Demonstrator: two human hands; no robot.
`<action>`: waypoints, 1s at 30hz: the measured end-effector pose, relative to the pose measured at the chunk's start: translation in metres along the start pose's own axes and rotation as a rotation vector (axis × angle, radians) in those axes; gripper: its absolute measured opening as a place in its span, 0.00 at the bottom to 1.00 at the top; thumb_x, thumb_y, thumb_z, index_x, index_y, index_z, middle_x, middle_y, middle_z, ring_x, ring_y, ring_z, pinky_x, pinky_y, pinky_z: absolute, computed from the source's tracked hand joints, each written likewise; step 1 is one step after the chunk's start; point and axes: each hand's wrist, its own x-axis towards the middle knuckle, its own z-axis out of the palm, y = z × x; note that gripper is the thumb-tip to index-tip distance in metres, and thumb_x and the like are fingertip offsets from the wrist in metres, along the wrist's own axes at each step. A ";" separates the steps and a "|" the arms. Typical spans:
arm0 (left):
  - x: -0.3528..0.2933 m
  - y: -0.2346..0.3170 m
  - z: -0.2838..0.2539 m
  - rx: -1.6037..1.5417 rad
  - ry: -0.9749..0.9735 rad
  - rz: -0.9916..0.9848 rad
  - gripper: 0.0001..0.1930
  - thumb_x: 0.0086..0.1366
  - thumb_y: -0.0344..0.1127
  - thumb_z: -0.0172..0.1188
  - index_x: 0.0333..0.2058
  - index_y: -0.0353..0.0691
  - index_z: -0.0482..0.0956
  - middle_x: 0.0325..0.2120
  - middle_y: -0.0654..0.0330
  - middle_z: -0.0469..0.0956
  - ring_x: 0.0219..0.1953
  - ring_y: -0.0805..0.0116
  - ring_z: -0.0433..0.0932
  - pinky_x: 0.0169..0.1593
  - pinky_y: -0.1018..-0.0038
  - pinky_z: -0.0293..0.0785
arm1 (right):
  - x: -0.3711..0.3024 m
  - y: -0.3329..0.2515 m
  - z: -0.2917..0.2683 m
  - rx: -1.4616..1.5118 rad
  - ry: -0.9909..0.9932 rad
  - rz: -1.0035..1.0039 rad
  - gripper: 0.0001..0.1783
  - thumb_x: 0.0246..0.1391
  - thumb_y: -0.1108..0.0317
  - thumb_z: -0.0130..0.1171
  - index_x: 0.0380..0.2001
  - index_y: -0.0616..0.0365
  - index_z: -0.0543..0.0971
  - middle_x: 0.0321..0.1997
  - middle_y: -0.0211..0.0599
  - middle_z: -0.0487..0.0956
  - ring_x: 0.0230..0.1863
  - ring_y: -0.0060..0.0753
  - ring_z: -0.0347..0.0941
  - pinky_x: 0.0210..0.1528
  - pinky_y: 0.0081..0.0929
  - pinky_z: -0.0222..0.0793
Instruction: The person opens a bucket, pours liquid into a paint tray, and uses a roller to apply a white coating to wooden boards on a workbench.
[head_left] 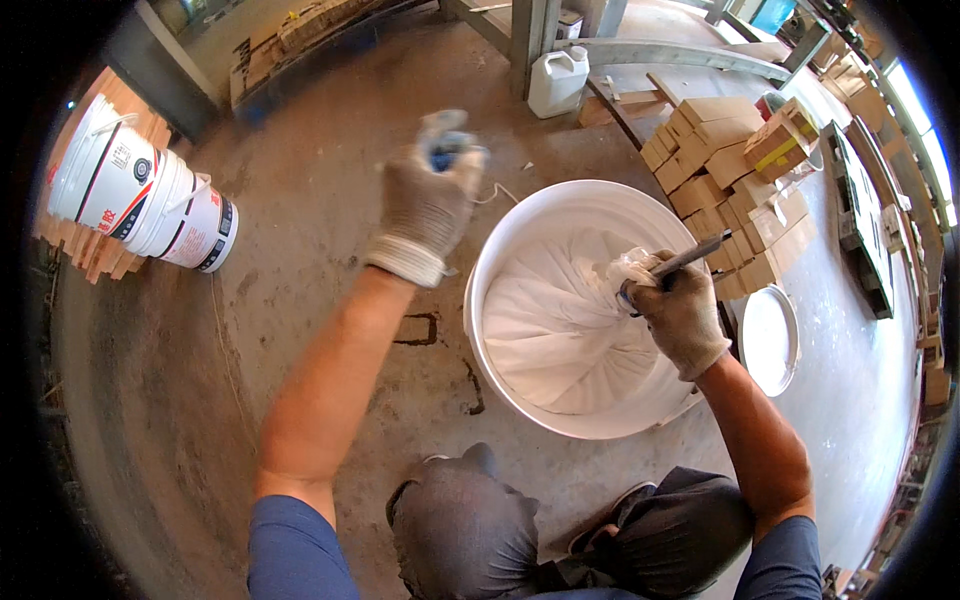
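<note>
A large white round bucket stands in front of me, lined with a white plastic bag whose folds twist toward its gathered neck. My right hand, in a beige knit glove, is closed at this neck around a long, narrow dark metal tool. The tool's far end sticks out over the bucket's right rim. Away from the bucket, on its upper left, my gloved left hand is raised with curled fingers around a small blue thing, too blurred to name.
Two white pails appear at the left. A white lid lies right of the bucket, near stacked cardboard boxes. Beyond are a white jug, a metal frame and a dark pallet. My knees are close below the bucket.
</note>
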 end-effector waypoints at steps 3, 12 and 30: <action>0.015 -0.071 -0.031 0.159 0.111 -0.371 0.20 0.70 0.34 0.64 0.59 0.41 0.79 0.43 0.58 0.86 0.39 0.70 0.85 0.44 0.71 0.83 | 0.000 0.008 0.001 0.013 -0.011 -0.095 0.06 0.61 0.69 0.63 0.32 0.61 0.79 0.28 0.24 0.77 0.32 0.17 0.70 0.36 0.24 0.71; 0.010 -0.214 -0.006 0.880 -0.496 -0.523 0.29 0.71 0.46 0.61 0.70 0.55 0.70 0.69 0.48 0.69 0.69 0.50 0.71 0.72 0.58 0.66 | -0.011 -0.005 0.013 0.033 0.058 0.024 0.05 0.60 0.74 0.63 0.38 0.60 0.77 0.31 0.23 0.77 0.32 0.13 0.71 0.33 0.17 0.68; 0.060 -0.298 0.128 0.981 -0.821 -0.148 0.20 0.69 0.38 0.57 0.58 0.49 0.82 0.65 0.46 0.74 0.67 0.48 0.73 0.73 0.57 0.63 | -0.008 0.016 0.012 -0.138 0.125 0.047 0.09 0.54 0.71 0.69 0.33 0.62 0.78 0.24 0.31 0.79 0.25 0.18 0.73 0.27 0.24 0.71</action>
